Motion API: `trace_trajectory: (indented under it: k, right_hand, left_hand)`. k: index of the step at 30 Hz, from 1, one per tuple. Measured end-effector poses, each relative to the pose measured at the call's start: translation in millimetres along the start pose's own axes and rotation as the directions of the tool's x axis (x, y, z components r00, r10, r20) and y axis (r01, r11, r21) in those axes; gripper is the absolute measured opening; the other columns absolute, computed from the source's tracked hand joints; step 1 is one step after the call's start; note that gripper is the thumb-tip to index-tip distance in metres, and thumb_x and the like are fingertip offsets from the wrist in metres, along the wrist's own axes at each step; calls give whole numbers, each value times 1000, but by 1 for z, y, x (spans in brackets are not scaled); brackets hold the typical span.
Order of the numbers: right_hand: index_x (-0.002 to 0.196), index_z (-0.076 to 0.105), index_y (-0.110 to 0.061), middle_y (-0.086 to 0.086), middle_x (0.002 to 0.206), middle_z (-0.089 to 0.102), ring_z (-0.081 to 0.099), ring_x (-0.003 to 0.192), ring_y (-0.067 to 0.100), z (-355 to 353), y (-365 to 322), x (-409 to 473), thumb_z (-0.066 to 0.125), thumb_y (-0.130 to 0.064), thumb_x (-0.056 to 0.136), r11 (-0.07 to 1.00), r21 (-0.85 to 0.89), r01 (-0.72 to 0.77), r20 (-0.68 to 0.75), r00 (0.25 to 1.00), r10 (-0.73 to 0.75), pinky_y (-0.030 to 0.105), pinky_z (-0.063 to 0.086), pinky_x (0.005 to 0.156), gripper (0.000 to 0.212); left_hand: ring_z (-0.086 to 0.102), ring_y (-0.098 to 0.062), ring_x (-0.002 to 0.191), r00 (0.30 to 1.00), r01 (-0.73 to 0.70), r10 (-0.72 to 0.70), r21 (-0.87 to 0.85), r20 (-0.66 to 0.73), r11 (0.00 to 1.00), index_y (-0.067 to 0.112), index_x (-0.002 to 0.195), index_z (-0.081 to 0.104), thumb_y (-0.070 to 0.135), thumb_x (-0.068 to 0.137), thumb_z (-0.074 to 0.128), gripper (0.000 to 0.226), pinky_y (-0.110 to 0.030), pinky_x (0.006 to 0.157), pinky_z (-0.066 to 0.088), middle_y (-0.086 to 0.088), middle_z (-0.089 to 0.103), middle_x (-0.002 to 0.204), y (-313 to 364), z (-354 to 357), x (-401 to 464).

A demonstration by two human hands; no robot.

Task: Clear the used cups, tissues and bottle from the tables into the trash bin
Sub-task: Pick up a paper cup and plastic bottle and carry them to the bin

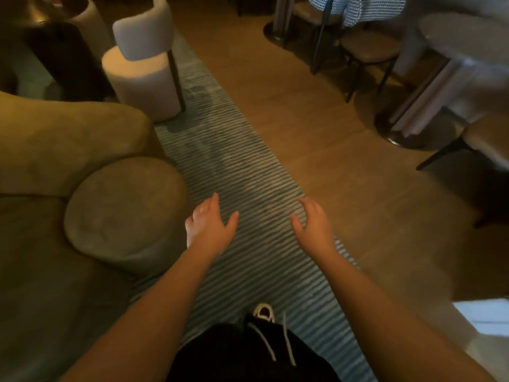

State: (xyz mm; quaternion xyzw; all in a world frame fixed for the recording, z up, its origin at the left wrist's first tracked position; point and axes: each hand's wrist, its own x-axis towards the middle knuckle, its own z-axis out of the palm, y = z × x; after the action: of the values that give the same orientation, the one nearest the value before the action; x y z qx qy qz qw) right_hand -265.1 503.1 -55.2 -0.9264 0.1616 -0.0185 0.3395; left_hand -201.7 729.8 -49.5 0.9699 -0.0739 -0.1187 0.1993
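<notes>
My left hand (210, 226) and my right hand (312, 224) are both stretched out in front of me over a striped rug (242, 172), a short gap between them. Each hand is empty, with the fingers loosely spread and pointing forward. No cup, tissue, bottle or trash bin shows anywhere in this view. A round table (465, 37) stands at the far right, and I see nothing on the blurred part of its top that shows.
An olive sofa (63, 142) with a round arm fills the left. A white upholstered chair (140, 64) stands beyond it. Dark-legged round stools (369, 44) and a table pedestal (399, 130) crowd the right. A wooden floor (316, 119) runs between them.
</notes>
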Motion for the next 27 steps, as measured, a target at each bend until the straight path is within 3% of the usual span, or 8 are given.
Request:
trace_trajectory:
  k: [8,13,19,27]
  right_hand:
    - [140,42,-9,11,144,44,41,133,26,-46,36,217,54,-30,94,999,19,-28,29,999,28,35,33,109,52]
    - [139,43,-12,8,145,42,40,133,23,-50,57,388,54,-31,94,996,51,-76,-6,997,77,33,33,107,50]
    - [135,48,-6,13,141,46,43,131,28,-83,53,621,57,-24,93,994,-3,-106,-23,994,106,32,33,107,47]
    - [136,48,-8,12,143,44,43,131,28,-129,33,867,55,-26,94,990,40,-135,-71,988,138,35,34,107,46]
  left_hand:
    - [19,-21,142,999,3,-4,14,49,1000,18,152,9,59,94,31,75,-44,111,23,-3,20,157,95,-5,200]
    - [19,-22,142,1000,-8,8,16,8,1000,16,151,11,57,93,34,74,-44,111,22,-4,22,156,139,-4,372]
    - [20,-22,141,998,21,-23,35,56,999,17,151,10,60,93,33,76,-44,111,22,-2,22,156,198,-31,600]
    - [25,-23,140,999,11,-13,63,33,998,17,149,17,61,91,36,76,-44,108,24,-3,29,153,274,-67,832]
